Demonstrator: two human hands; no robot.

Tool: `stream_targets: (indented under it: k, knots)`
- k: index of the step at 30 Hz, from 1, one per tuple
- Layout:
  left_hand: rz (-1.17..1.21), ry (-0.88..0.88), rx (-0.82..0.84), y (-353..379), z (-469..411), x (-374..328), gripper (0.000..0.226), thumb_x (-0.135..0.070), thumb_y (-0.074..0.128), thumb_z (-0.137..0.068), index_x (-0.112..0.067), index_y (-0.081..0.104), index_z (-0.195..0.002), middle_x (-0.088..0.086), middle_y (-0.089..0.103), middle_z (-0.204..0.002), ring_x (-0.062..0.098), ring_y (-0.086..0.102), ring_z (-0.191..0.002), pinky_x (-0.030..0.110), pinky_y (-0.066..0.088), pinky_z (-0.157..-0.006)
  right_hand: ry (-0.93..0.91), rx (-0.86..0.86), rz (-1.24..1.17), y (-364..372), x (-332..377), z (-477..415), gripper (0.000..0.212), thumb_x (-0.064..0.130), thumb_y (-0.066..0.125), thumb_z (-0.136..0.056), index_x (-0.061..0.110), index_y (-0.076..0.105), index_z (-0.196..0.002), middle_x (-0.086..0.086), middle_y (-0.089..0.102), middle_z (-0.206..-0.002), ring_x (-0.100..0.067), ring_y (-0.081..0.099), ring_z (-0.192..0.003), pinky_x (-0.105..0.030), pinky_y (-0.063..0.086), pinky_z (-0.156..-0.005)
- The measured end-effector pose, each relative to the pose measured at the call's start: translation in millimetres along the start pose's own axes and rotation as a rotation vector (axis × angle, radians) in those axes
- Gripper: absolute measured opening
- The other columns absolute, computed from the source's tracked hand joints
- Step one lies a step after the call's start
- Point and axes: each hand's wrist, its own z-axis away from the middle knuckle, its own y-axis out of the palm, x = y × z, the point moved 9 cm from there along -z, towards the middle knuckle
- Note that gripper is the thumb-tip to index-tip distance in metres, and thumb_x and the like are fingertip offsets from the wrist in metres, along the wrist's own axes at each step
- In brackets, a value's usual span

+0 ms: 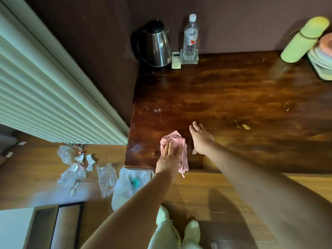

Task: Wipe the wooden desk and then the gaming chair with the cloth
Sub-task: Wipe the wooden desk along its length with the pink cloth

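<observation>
Pink cloth (174,139), lengthwise front-to-back, tail over desk (233,97) edge

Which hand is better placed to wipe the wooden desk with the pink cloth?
Left. The left hand presses on the crumpled pink cloth at the near corner of the dark wooden desk; the right hand is empty beside it.

A kettle (156,44), remote (176,60) and water bottle (190,36) line the wall (233,24); a green flask (303,40) possibly leans on plates (321,60).
</observation>
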Motion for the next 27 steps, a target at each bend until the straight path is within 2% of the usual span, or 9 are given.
stream_targets:
  k: [7,12,16,21,25,27]
  knots:
    - [-0.023,0.003,0.051,1,-1,5,0.1,-0.002,0.061,-0.099,-0.029,-0.006,-0.169,0.012,-0.023,-0.173,0.028,-0.017,-0.161,0.04,0.032,-0.126,-0.002,-0.021,0.049,4,2,-7,0.122,0.024,0.088,-0.084,0.012,0.0,-0.168,-0.008,-0.016,-0.175,-0.03,-0.005,-0.163,-0.045,0.031,-0.126]
    - [-0.029,0.0,0.066,-33,-44,13,0.109,0.0,0.069,-0.094,-0.029,-0.004,-0.169,0.01,-0.02,-0.174,0.028,-0.016,-0.162,0.047,0.043,-0.119,-0.016,-0.014,0.089,10,-2,-14,0.125,0.027,0.088,-0.084,0.01,-0.003,-0.167,-0.01,-0.017,-0.175,-0.033,-0.006,-0.162,-0.047,0.027,-0.128]
    - [-0.039,0.012,0.059,-45,-63,16,0.113,0.006,0.071,-0.091,-0.03,-0.004,-0.169,0.012,-0.019,-0.174,0.028,-0.015,-0.162,0.045,0.042,-0.12,-0.031,-0.032,0.097,8,-1,-14,0.125,0.028,0.089,-0.083,0.01,-0.001,-0.167,-0.01,-0.015,-0.175,-0.033,-0.004,-0.162,-0.047,0.029,-0.127]
    - [-0.018,-0.042,0.047,-31,-33,10,0.109,-0.001,0.07,-0.093,-0.027,-0.005,-0.169,0.014,-0.015,-0.174,0.032,-0.012,-0.162,0.05,0.045,-0.117,-0.018,-0.001,0.073,5,1,-9,0.123,0.023,0.088,-0.085,0.01,-0.002,-0.167,-0.009,-0.016,-0.175,-0.032,-0.006,-0.162,-0.047,0.031,-0.126]
    - [-0.047,-0.058,0.046,-17,-3,8,0.106,-0.007,0.072,-0.094,-0.026,-0.001,-0.169,0.014,-0.01,-0.174,0.032,-0.008,-0.162,0.045,0.04,-0.12,0.005,0.012,0.145,1,4,-9,0.121,0.024,0.087,-0.086,0.007,-0.002,-0.167,-0.012,-0.014,-0.175,-0.035,0.0,-0.162,-0.052,0.028,-0.126]
    - [-0.042,-0.067,0.084,-15,1,12,0.105,-0.007,0.07,-0.096,-0.028,-0.003,-0.169,0.011,-0.014,-0.174,0.03,-0.011,-0.162,0.043,0.039,-0.12,0.006,0.005,0.184,1,10,-13,0.115,0.021,0.083,-0.09,0.004,0.0,-0.166,-0.016,-0.01,-0.175,-0.039,0.005,-0.161,-0.054,0.027,-0.126]
